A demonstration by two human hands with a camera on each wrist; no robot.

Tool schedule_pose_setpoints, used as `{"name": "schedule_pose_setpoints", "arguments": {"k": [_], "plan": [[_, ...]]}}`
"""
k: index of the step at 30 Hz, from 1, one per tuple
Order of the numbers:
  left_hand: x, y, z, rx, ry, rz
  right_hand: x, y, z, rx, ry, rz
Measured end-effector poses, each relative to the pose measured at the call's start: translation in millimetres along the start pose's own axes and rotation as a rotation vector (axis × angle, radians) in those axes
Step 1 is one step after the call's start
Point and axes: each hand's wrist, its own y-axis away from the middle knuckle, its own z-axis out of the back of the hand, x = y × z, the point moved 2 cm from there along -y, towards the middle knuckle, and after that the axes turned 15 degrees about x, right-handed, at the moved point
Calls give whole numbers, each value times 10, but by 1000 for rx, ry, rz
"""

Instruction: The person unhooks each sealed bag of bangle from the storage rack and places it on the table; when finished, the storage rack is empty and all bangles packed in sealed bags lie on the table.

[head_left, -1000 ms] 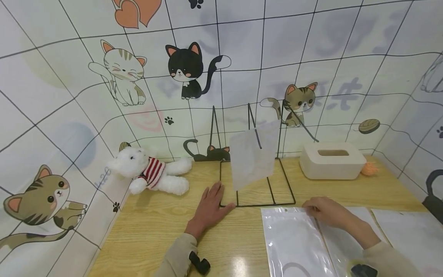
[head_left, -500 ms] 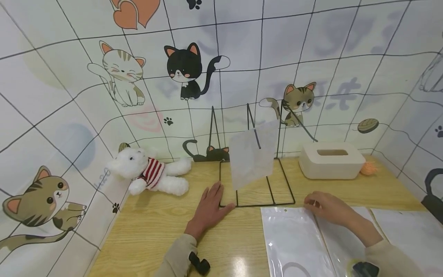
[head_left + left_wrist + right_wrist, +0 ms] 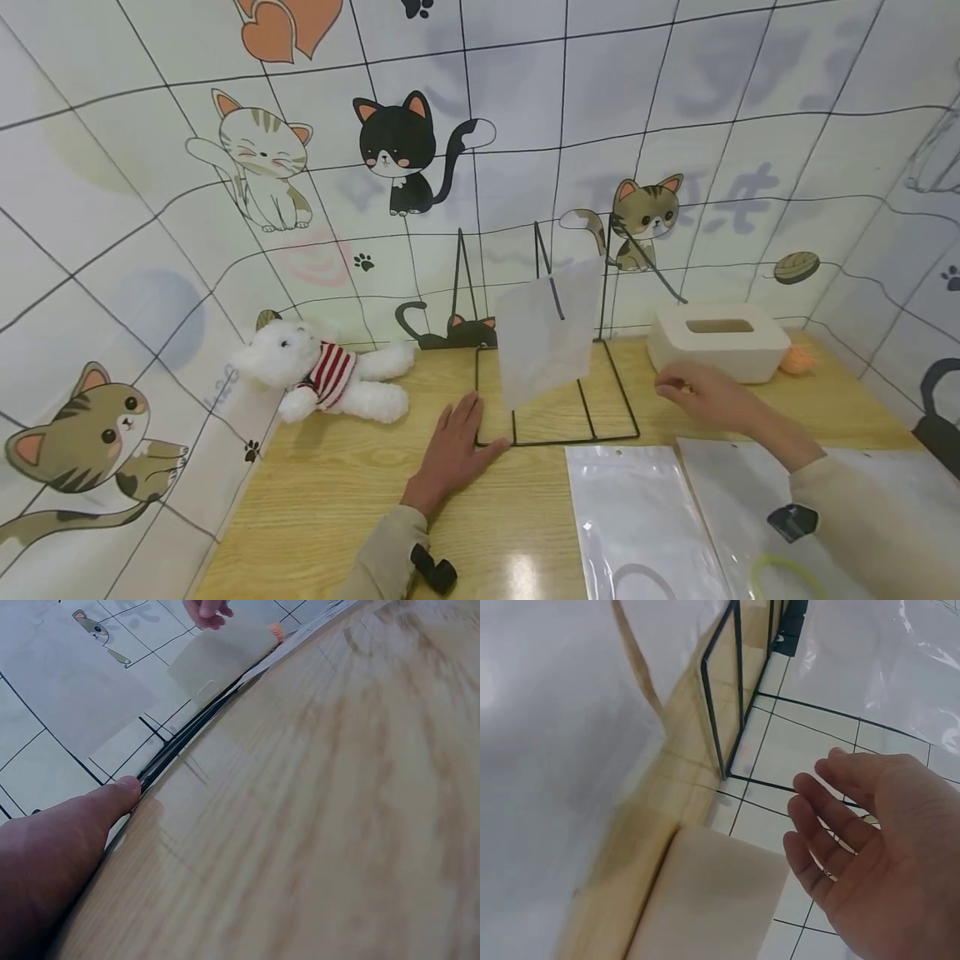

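Note:
My left hand rests on the wooden table, its fingertips and thumb touching the front left corner of a black wire rack. Its thumb presses at the rack's base in the left wrist view. On the rack's middle prong hangs a whitish plastic bag. My right hand is raised in front of the white tissue box, fingers loosely bent and holding nothing, as the right wrist view also shows. Below it lie flat plastic zip bags, a clear-fronted one and another marked by a yellow-green ring.
A white plush toy in a striped shirt lies at the back left. Beside the tissue box sits a small orange object. The rack's prongs stick out towards me in front of the cat-patterned wall.
My right hand has let go of the flat bags' top edge and lifted up and away towards the tissue box. The left hand has stayed in place.

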Motion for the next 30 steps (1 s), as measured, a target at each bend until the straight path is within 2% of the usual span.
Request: {"name": "schedule_pose_setpoints", "arguments": {"k": [10,16,24,27,30], "plan": [[-40,6,34,-13,0,-19,19,-273,237,-109,-169,58],[-24,1,14,-6,-11,-2,103,-423,391,-103,-228,19],[-46,15,17,9,-14,5,335,-491,532,-213,-283,-18],[-29,0,7,6,-26,9,418,-536,581,-207,-313,-42],[-21,-21,-6,2,-20,7,458,-601,635,-183,-329,-12]]}}
